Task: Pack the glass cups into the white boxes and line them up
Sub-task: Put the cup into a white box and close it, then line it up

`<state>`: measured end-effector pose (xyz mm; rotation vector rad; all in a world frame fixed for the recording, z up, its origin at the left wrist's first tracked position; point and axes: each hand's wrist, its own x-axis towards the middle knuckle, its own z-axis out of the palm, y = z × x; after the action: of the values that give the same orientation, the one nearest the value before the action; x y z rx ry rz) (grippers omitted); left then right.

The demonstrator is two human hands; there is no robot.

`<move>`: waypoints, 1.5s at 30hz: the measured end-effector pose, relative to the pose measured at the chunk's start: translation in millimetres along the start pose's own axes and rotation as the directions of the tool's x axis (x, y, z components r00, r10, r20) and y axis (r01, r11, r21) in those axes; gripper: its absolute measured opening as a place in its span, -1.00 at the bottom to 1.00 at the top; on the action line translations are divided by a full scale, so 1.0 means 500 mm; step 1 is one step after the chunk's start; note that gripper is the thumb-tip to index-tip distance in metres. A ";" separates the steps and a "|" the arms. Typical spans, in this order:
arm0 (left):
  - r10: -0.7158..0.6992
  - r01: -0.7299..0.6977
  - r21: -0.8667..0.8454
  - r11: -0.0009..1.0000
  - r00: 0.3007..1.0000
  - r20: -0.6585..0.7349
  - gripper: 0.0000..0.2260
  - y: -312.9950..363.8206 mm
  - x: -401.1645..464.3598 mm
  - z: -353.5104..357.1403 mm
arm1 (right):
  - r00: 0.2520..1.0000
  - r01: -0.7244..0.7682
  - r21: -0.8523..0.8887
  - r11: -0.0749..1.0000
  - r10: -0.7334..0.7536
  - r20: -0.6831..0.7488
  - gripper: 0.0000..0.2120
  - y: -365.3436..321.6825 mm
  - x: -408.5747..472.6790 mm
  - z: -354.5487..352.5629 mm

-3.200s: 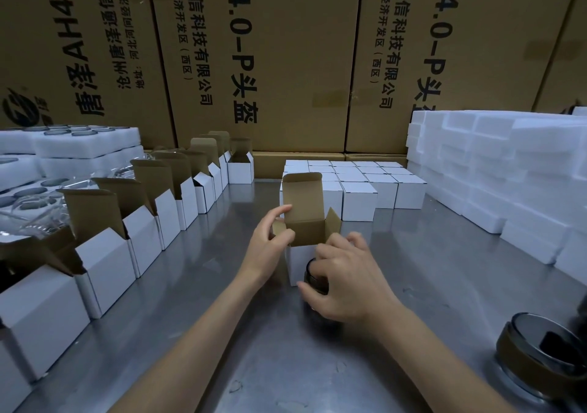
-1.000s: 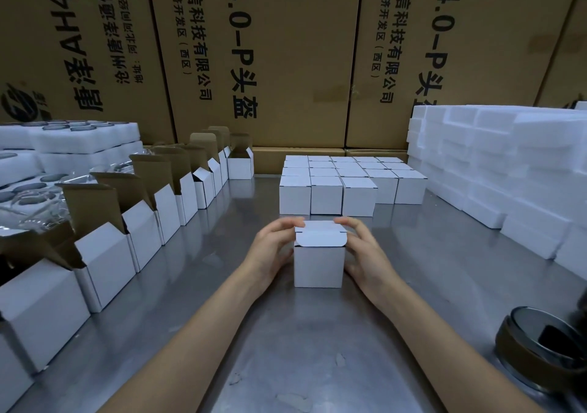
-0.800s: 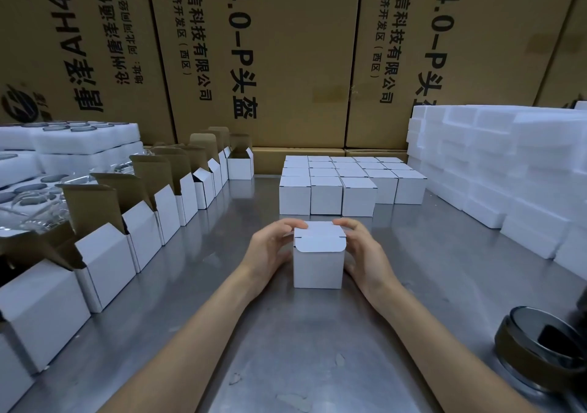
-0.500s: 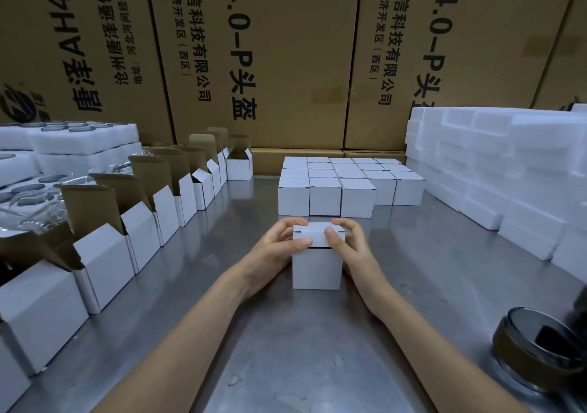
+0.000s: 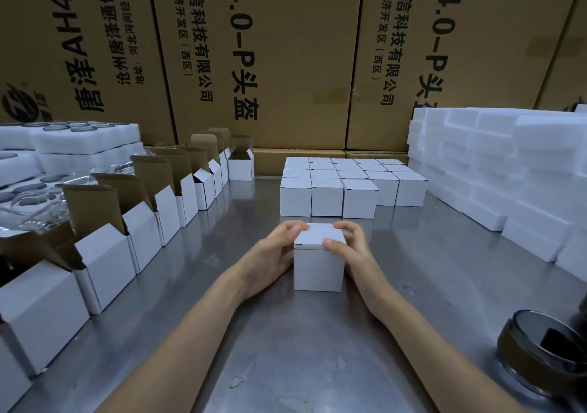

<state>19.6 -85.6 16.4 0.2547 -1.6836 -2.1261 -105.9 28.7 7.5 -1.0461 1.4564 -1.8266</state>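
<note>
A small white box (image 5: pixel 318 269) stands on the steel table in front of me with its lid folded down. My left hand (image 5: pixel 270 257) grips its left side, fingertips on the lid's far left corner. My right hand (image 5: pixel 351 247) grips the right side, thumb pressing the lid's front edge, fingers curled over the far right corner. No cup shows at the box. Behind it, several closed white boxes (image 5: pixel 327 196) stand lined up in rows. A dark glass cup (image 5: pixel 546 358) sits at the lower right.
A row of open white boxes (image 5: pixel 133 234) with brown flaps up runs along the left. Foam trays with glass cups (image 5: pixel 47 165) lie beyond them. White foam blocks (image 5: pixel 508 174) are stacked at the right. Big brown cartons (image 5: pixel 286 63) wall off the back.
The open box took the cup and its lid was folded down. Over the last second my thumbs and fingers moved onto the lid's edges, pressing it flat.
</note>
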 end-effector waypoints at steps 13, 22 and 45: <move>0.111 -0.080 0.237 0.968 0.987 -0.120 -0.53 -0.025 0.011 -0.003 | 0.948 0.192 -0.537 0.822 -0.296 -0.115 -0.80 0.017 -0.011 0.010; 0.108 -0.010 0.422 0.907 0.972 -0.209 -0.29 -0.032 0.037 0.004 | 0.866 0.026 -0.876 0.481 -0.449 -0.220 -0.55 0.036 0.011 -0.011; 0.205 0.036 0.407 0.913 0.821 -0.533 -0.43 -0.028 0.229 -0.112 | 0.775 -0.373 -0.783 0.498 -0.297 -0.558 -0.44 0.057 0.264 -0.219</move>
<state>-64.0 -181.7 1.5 0.8292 -1.6842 -1.4047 -269.6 -29.2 -1.9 -0.7365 3.0353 -1.3648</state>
